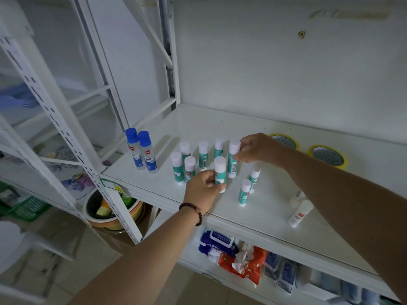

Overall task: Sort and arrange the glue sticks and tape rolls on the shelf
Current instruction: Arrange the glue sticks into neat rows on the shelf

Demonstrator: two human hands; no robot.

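Note:
Several teal glue sticks with white caps stand grouped on the white shelf [220, 119]. My left hand [203, 190] grips one upright glue stick [220, 167] at the front of the group. My right hand [257, 149] pinches a taller glue stick [233, 157] at the group's right end. Two slimmer teal sticks [244, 192] stand apart to the right. Two white glue sticks [300, 213] stand near the front edge. Two yellow tape rolls [328, 156] lie flat behind my right arm. Two blue-capped liquid glue bottles [145, 148] stand at the left.
The shelf's slotted white upright [72, 148] rises at the left. Below the shelf lie wipe packs and red packets [233, 254]. A bowl with items [110, 210] sits lower left, beside a green basket [28, 208]. The wall closes off the back.

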